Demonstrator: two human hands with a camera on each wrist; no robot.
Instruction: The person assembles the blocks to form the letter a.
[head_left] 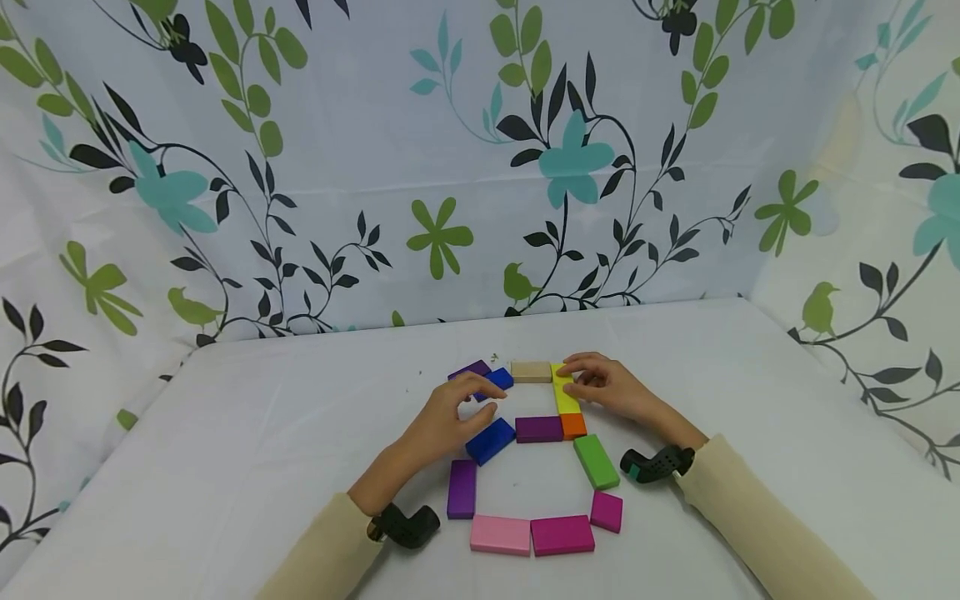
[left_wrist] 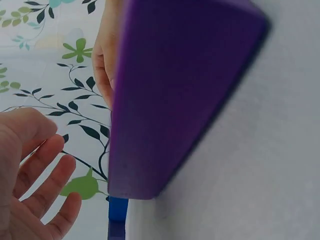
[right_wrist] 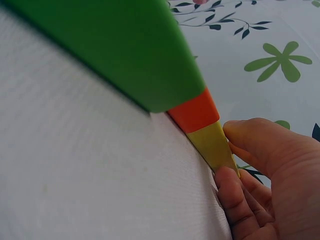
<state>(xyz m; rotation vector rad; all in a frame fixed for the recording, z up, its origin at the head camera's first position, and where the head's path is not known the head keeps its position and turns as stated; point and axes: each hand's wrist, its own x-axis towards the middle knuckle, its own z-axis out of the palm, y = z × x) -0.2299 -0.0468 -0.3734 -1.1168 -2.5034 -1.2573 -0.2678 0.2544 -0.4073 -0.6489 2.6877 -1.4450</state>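
Flat coloured blocks form two joined loops on the white cloth. My right hand [head_left: 617, 390] pinches the yellow block [head_left: 566, 402] at the upper right, which meets the orange block [head_left: 573, 426]. In the right wrist view, thumb and fingers lie about the yellow block [right_wrist: 215, 145]. Over the left side hovers my left hand [head_left: 441, 427], fingers loosely bent and nothing between them. It is between the upper blue block [head_left: 500, 378], partly hidden by its fingers, and the lower blue block [head_left: 491, 442]. Behind the fingers lies a dark purple block [head_left: 471, 368]; a beige block [head_left: 531, 372] tops the figure.
A purple block [head_left: 538, 429] crosses the middle. The lower loop has a green block [head_left: 596, 461], a small magenta block [head_left: 607, 511], a long magenta block [head_left: 562, 535], a pink block [head_left: 500, 535] and an upright purple block [head_left: 462, 489]. A patterned curtain [head_left: 337, 167] hangs behind.
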